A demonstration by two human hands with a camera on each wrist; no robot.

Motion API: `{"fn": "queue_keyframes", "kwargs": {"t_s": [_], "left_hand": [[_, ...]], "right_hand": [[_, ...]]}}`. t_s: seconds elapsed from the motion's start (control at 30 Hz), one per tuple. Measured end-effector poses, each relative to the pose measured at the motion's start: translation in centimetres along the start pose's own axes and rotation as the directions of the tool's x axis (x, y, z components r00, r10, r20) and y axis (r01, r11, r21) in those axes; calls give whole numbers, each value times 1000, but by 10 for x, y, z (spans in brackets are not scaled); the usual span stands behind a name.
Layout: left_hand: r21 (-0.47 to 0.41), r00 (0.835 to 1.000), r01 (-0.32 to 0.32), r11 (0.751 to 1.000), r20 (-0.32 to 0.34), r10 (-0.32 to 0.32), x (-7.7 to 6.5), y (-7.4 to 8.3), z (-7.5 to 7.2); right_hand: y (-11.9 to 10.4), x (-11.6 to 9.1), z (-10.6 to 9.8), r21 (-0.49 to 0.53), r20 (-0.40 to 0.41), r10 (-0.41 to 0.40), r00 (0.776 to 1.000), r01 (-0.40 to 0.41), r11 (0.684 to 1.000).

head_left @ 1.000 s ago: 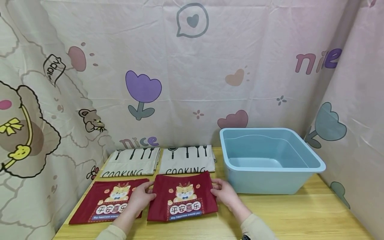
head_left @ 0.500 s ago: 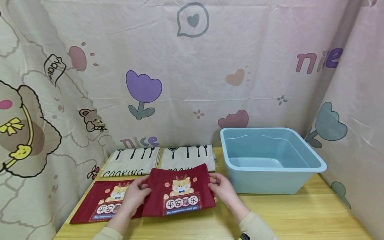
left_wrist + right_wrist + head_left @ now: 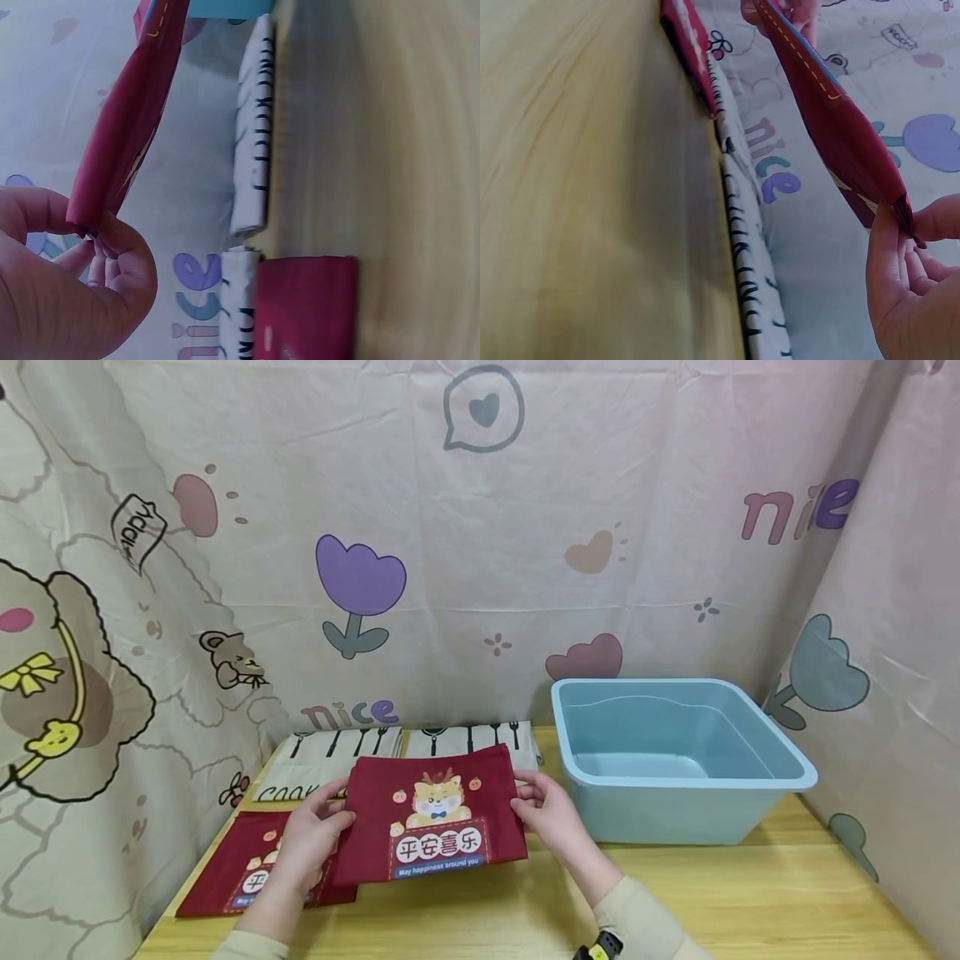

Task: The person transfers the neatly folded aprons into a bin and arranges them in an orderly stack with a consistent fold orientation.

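A folded red cloth (image 3: pixel 438 777) printed with a cartoon dog in antlers and white lettering is held up off the table, tilted toward the head camera. My left hand (image 3: pixel 309 839) pinches its left edge between thumb and fingers, as the left wrist view confirms. On the opposite edge, my right hand (image 3: pixel 553 817) pinches the cloth the same way; the right wrist view shows its thumb and fingertips at the edge. A second folded red cloth (image 3: pixel 225 860) with the same print lies at the left, partly hidden behind my left hand and forearm.
Two folded white cloths (image 3: pixel 322 760) with black utensil prints lie along the back of the wooden table (image 3: pixel 675 902), partly covered from view. At the right stands a light blue plastic bin (image 3: pixel 675 814), its inside bare. Printed curtains (image 3: pixel 480 568) hang behind and at both sides.
Both hands have lifted the red cloth off the table and brought it up and slightly left. It now blocks more of the white cloth behind and of the other red cloth.
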State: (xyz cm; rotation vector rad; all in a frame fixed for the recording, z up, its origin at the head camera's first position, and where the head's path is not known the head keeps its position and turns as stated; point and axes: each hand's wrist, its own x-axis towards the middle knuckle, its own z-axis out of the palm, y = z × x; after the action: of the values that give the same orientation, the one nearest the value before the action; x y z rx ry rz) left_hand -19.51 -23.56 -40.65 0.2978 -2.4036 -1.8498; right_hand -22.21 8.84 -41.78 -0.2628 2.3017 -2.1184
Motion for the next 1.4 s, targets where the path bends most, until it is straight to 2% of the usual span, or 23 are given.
{"fn": "queue_keyframes", "kwargs": {"t_s": [0.23,0.43,0.73,0.93,1.2,1.4], "left_hand": [[-26,1000,-8,1000,-30,8,-2,15,-8],[-94,999,-35,995,-34,32,-6,27,-12],[-242,993,-115,963,-18,114,-9,43,-9],[-313,979,-196,929,-8,204,-10,55,0],[-358,960,-267,895,-19,279,-8,73,21],[-364,956,-274,890,-2,294,-7,86,38]], "right_hand": [[-19,3,-1,3,-9,-51,999,51,999],[-38,0,-5,3,0,-98,995,98,995],[-64,0,-20,-81,4,-170,985,170,982],[-77,1,-35,-96,-1,-182,983,181,979],[-85,-1,-60,-106,-41,-210,977,205,973],[-91,-4,-82,-129,-69,-218,973,208,970]]}}
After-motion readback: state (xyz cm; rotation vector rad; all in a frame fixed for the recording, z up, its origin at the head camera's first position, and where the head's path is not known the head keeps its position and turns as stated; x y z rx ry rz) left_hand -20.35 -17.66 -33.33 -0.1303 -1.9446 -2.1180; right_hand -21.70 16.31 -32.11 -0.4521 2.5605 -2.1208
